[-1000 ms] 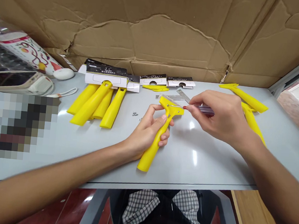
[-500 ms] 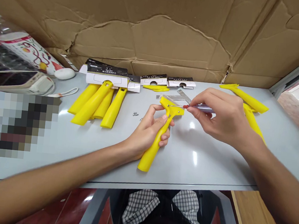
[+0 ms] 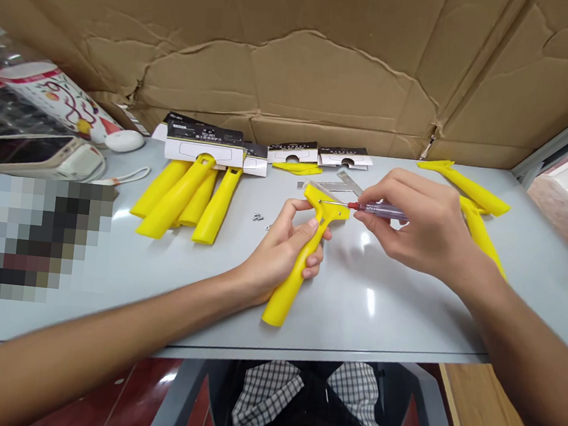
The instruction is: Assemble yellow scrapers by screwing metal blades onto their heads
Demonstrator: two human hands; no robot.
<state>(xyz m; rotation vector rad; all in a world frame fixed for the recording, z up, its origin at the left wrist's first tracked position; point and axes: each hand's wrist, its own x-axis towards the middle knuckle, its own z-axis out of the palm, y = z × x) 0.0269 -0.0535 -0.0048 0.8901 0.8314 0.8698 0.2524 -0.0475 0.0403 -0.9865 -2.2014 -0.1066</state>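
My left hand (image 3: 285,250) is wrapped round the neck of a yellow scraper (image 3: 287,294), whose wide head points away from me. In my right hand (image 3: 414,215) is a screwdriver (image 3: 382,210) with a clear purplish handle and a red collar, pinched between thumb and fingers. Its thin shaft reaches left over the scraper head, the tip at the screw on the head's left side. A second screw shows on the right side of the head. Metal blades (image 3: 350,183) lie just behind the scraper, and small screws (image 3: 258,218) lie left of it.
Several yellow scraper handles (image 3: 216,210) with black and white cards (image 3: 204,144) lie at left. More yellow scrapers (image 3: 477,190) are at right. Behind are two cards (image 3: 292,151) and yellow strips (image 3: 297,168). A phone (image 3: 33,154) and white mouse (image 3: 124,141) sit far left; cardboard (image 3: 297,74) stands behind.
The fingers of my right hand have shifted slightly on the screwdriver, and more of its handle shows. My left hand and the scraper have stayed in place.
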